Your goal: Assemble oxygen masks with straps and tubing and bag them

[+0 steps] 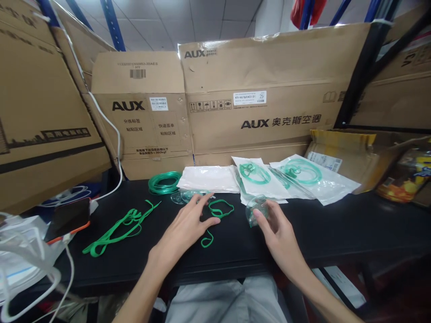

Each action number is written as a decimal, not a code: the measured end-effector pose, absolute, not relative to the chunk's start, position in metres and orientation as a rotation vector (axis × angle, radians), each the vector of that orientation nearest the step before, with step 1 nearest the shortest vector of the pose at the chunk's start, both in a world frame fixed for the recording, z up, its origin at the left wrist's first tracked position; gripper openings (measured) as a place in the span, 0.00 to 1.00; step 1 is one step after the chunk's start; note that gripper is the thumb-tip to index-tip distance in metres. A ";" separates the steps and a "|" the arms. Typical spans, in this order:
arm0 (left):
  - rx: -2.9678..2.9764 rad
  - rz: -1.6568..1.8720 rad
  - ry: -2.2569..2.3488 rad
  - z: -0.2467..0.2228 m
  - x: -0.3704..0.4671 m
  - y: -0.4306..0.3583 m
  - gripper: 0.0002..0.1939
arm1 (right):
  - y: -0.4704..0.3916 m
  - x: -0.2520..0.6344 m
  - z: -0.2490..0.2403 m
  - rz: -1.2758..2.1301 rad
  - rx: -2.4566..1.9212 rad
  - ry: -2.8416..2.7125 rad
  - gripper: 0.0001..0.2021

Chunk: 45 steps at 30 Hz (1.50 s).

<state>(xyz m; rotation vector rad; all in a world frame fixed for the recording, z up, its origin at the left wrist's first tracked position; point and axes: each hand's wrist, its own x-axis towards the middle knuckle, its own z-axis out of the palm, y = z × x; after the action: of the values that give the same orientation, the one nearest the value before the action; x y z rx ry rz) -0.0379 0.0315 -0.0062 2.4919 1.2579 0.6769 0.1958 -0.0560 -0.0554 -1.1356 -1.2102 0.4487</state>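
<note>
My right hand grips a clear plastic mask between thumb and fingers, just above the black table. With fingers apart, my left hand hovers over the table and holds nothing that I can see. Beside its thumb lies a green elastic strap, with a loose curled end nearer me. Clear plastic pieces lie behind the left fingers, partly hidden by them. Further left is a bunch of green elastic straps.
A coil of green tubing and a stack of white packets stand at the back. Bags with green tubing lie to their right. A phone with white cables sits at left. Cardboard walls the rear.
</note>
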 end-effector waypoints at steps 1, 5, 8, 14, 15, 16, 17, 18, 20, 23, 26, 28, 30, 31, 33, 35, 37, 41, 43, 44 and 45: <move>2.512 0.660 1.228 -0.009 -0.036 0.031 0.31 | -0.056 0.196 -0.056 0.449 -1.136 -1.215 0.14; 2.550 0.602 1.178 -0.019 -0.033 0.029 0.10 | -0.054 0.198 -0.058 0.450 -1.134 -1.228 0.15; 2.563 0.622 1.165 -0.020 -0.031 0.023 0.09 | -0.054 0.199 -0.060 0.459 -1.137 -1.226 0.15; 2.565 0.873 1.117 0.024 -0.035 0.017 0.07 | -0.054 0.199 -0.062 0.474 -1.139 -1.199 0.16; 2.552 0.951 1.146 0.036 -0.042 0.017 0.08 | -0.054 0.199 -0.061 0.476 -1.140 -1.195 0.16; 2.536 1.038 1.189 0.047 -0.051 0.018 0.08 | -0.055 0.199 -0.061 0.477 -1.141 -1.193 0.16; 2.521 1.115 1.236 0.056 -0.063 0.018 0.09 | -0.055 0.198 -0.061 0.477 -1.142 -1.191 0.16; 2.503 1.188 1.297 0.064 -0.076 0.019 0.10 | -0.055 0.198 -0.061 0.478 -1.145 -1.192 0.17; 2.499 1.228 1.481 0.071 -0.107 0.020 0.13 | -0.056 0.198 -0.062 0.479 -1.151 -1.199 0.17; 2.433 1.015 1.829 0.062 -0.151 0.026 0.19 | -0.056 0.199 -0.062 0.481 -1.161 -1.215 0.16; 2.353 0.853 2.014 0.044 -0.183 0.038 0.19 | -0.055 0.201 -0.063 0.473 -1.173 -1.226 0.17; 2.337 0.862 2.053 0.038 -0.191 0.044 0.20 | -0.055 0.201 -0.063 0.465 -1.178 -1.237 0.17; 2.360 0.894 2.042 0.039 -0.185 0.044 0.24 | -0.055 0.201 -0.064 0.467 -1.181 -1.267 0.17; 2.378 0.912 2.000 0.040 -0.176 0.040 0.25 | -0.055 0.200 -0.064 0.470 -1.181 -1.292 0.17; 2.409 0.936 1.825 0.044 -0.147 0.027 0.23 | -0.056 0.199 -0.064 0.470 -1.185 -1.357 0.17; 2.308 0.957 1.468 0.043 -0.107 0.008 0.20 | -0.057 0.197 -0.063 0.443 -1.199 -1.429 0.17; 2.251 0.908 1.157 0.037 -0.066 -0.008 0.17 | -0.058 0.194 -0.059 0.395 -1.211 -1.507 0.16; 2.172 0.850 0.859 0.017 -0.010 -0.015 0.16 | -0.056 0.188 -0.050 0.347 -1.208 -1.620 0.13; 2.079 0.878 0.825 0.009 -0.003 -0.008 0.19 | -0.053 0.186 -0.046 0.375 -1.227 -1.609 0.15; 2.023 0.887 0.816 0.006 -0.003 -0.004 0.20 | -0.051 0.186 -0.045 0.400 -1.244 -1.589 0.16; 1.970 0.890 0.808 0.003 -0.004 -0.001 0.20 | -0.050 0.187 -0.044 0.428 -1.261 -1.565 0.17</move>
<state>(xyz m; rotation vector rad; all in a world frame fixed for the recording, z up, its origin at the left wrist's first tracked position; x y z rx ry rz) -0.0041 -0.0007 0.0033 1.9695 0.8076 0.8902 0.1866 -0.0500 -0.0443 -1.2610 -1.5650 0.4283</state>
